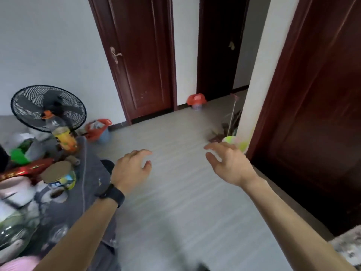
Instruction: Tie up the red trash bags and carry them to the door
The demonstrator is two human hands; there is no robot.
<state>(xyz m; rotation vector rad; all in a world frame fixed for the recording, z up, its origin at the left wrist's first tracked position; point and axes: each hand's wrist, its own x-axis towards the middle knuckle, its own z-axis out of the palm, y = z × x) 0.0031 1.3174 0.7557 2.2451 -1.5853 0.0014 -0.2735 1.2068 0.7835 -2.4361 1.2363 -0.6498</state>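
Note:
Two red trash bags line small bins on the floor. One red bag (pixel 97 129) sits in a blue bin by the wall, left of the closed brown door (pixel 140 55). The other red bag (pixel 196 99) is farther off, against the wall between that door and a dark doorway. My left hand (pixel 132 169), with a black band on its wrist, is held out over the floor, fingers apart and empty. My right hand (pixel 228 163) is also out in front, fingers spread, holding nothing. Both hands are well short of the bags.
A cluttered table (pixel 91 184) with a grey cloth stands at the left, carrying a bottle (pixel 62 133), a tin and packets. A black fan (pixel 48 108) is behind it. A large brown door (pixel 316 104) is at the right, with a broom and a green object (pixel 234 142) beside the white wall corner.

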